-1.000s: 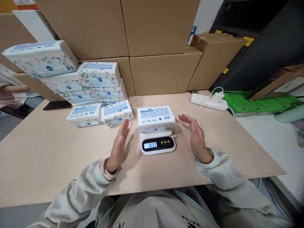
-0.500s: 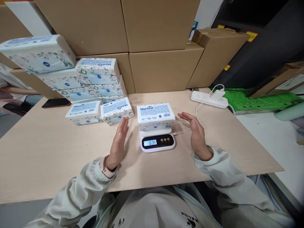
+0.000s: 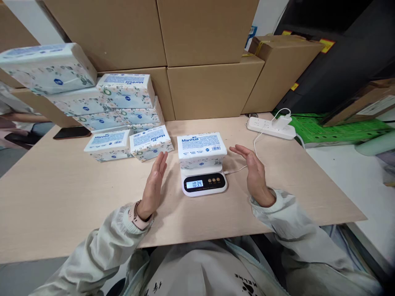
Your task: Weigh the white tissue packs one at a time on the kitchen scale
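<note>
A pack of tissues (image 3: 201,149), white with blue "Manhua" lettering, rests on the platform of a white digital scale (image 3: 189,192). The lit display reads 103.4. To the left of the scale my left hand (image 3: 154,186) is held on edge, fingers straight, touching nothing. My right hand (image 3: 254,174) is on the other side, also with fingers outstretched, apart from the pack. Two more tissue packs lie just beyond my left hand, a left one (image 3: 108,144) and a right one (image 3: 152,142).
Several tissue packs (image 3: 126,91) are stacked at the back left, beside a dark phone (image 3: 73,132). Cardboard boxes (image 3: 212,92) wall off the table's rear. A white power strip (image 3: 270,128) stands at the back right, and a cable (image 3: 237,170) runs to the scale.
</note>
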The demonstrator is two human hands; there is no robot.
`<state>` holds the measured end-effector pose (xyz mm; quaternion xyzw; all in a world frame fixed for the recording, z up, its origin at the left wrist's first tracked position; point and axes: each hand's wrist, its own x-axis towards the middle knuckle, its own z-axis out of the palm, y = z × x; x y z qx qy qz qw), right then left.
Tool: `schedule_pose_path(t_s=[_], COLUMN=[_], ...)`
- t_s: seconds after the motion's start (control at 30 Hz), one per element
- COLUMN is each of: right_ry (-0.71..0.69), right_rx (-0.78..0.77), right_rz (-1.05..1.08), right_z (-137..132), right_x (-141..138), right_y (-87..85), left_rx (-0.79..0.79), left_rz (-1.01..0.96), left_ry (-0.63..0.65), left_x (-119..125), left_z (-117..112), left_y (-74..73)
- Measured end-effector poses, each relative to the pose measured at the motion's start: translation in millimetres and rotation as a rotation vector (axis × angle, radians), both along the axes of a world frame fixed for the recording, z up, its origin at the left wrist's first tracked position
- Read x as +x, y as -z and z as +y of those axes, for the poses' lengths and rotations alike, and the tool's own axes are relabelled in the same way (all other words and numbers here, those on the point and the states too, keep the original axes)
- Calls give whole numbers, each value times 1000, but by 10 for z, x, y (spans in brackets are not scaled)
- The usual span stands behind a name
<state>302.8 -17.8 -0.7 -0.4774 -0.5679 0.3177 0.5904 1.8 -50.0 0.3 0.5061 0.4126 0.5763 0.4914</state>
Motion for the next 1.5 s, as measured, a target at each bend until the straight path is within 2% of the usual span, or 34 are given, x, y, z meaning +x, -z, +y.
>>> schedule_pose_path(t_s=[0.3,0.5,0.8,0.93,1.03,1.13,1.23,1.33,1.43,1.5], right_ry=[-85,-85,-82,-89,-113,-133,-214,-299,-221,-116], right_rx=[-71,-99,-97,-94,-115,-168,-243,-247,-199,-153], right_rz=[-69,-79,-65,-105,-130,-143,-170,-174,-158,-154], right_z=[-10,-5,-9,-1,47,105,133,179,411,712], right_x=[17,7,1,23,52,51,-7,-47,51,206], right_y=[7,-19,-26,-34,-66,-119,-185,-263,-330,-330], left_rx=[-62,-122,-130,-133,-146,-200,-241,-239,-218,-212], left_rz=[-32,-29,-14,34,98,161,200,220,207,163], left_ry=[54,92,87,90,115,186,336,467,538,613], left_x=[17,14,21,-9,-41,-30,67,242,484,686], left_z=[-21,-25,-33,-15,51,156,259,386,680,1018], left_y=[-44,-107,-114,-163,-279,-481,-742,-984,-1114,-1102])
